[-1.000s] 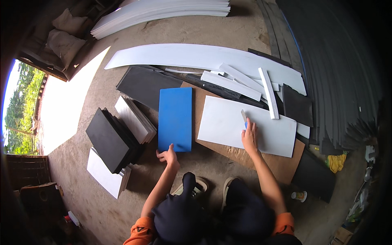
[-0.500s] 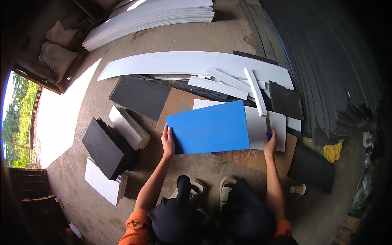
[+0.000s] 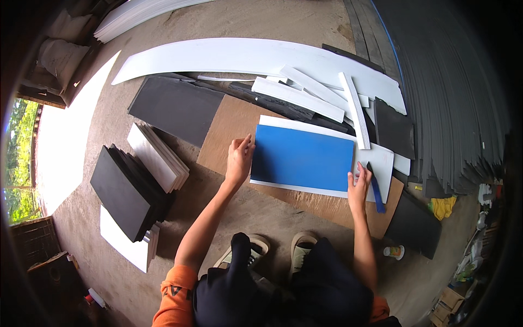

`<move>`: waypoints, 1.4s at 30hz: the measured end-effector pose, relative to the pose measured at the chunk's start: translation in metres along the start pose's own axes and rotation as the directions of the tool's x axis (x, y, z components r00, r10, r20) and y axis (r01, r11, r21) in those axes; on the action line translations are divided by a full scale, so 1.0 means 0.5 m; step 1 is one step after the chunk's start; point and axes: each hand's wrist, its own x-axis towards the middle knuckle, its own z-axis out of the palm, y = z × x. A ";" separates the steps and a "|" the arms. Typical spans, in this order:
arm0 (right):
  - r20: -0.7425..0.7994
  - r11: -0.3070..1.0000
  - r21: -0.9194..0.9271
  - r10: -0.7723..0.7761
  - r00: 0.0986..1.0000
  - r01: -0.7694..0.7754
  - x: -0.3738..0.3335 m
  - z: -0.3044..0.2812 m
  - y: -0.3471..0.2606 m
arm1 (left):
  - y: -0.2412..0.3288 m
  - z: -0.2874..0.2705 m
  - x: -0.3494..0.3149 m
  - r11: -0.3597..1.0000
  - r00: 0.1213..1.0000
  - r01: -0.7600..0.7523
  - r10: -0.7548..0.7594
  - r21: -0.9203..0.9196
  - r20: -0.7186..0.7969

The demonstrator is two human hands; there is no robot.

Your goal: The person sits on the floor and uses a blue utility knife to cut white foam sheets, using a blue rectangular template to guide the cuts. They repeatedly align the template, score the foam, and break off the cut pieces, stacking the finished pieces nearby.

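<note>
A blue rectangular sheet (image 3: pixel 305 158) lies over a white sheet (image 3: pixel 378 163) on a brown wooden board (image 3: pixel 231 122). White strips of the layer below show along its upper and lower edges. My left hand (image 3: pixel 239 161) has its fingers curled at the blue sheet's left edge, gripping it. At the right edge rests my right hand (image 3: pixel 358 188), its thumb against the sheet and its fingers apart. Just right of those fingers, a knife (image 3: pixel 377 192) with a blue handle and dark blade lies on the white sheet, its handle reaching over the brown board.
White strips (image 3: pixel 297 98) and a long white sheet (image 3: pixel 218 54) lie beyond the board. To the left stand stacks of black pieces (image 3: pixel 122 185) and white pieces (image 3: pixel 155 155). Tall dark sheets (image 3: pixel 452 98) line the right side, near a yellow cloth (image 3: pixel 442 207) and a small cup (image 3: pixel 394 252).
The blue sheet has come down and right onto the white one. My right hand has let go of the knife and moved to the sheet's right edge. The view has shifted slightly.
</note>
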 end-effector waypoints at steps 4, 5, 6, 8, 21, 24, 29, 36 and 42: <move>0.003 0.989 -0.120 -0.083 0.997 0.082 0.017 0.029 -0.004 | -0.008 -0.014 -0.019 0.998 0.989 -0.042 0.047 -0.040 0.139; 0.010 0.994 -0.087 -0.059 0.998 0.060 0.016 0.033 -0.001 | -0.008 -0.014 -0.023 0.997 0.989 -0.050 0.058 -0.064 0.138; 0.015 0.998 -0.058 -0.038 0.999 0.039 0.019 0.033 -0.001 | -0.008 -0.017 -0.023 0.997 0.989 -0.051 0.059 -0.058 0.139; 0.004 0.999 -0.018 -0.035 0.999 0.035 0.020 0.033 0.000 | -0.007 -0.019 -0.023 0.997 0.987 -0.057 0.063 -0.045 0.146; 0.036 0.999 -0.029 0.040 0.999 -0.039 0.006 0.026 0.009 | -0.010 -0.018 -0.035 0.995 0.988 -0.088 0.093 -0.039 0.126; 0.040 0.999 -0.030 0.039 0.998 -0.038 0.003 0.028 0.009 | -0.010 -0.021 -0.038 0.996 0.988 -0.082 0.085 -0.033 0.126; 0.036 0.999 -0.018 0.044 0.998 -0.043 -0.001 0.031 0.012 | -0.007 -0.021 -0.038 0.999 0.990 -0.044 0.047 -0.026 0.130; 0.061 0.993 0.096 0.066 0.996 -0.072 0.024 0.007 0.043 | 0.007 -0.012 -0.029 0.999 0.992 0.026 -0.029 0.027 0.123; 0.162 0.948 0.275 0.120 0.979 -0.162 0.045 0.000 0.049 | -0.011 -0.015 -0.014 0.995 0.982 0.080 -0.090 0.066 0.167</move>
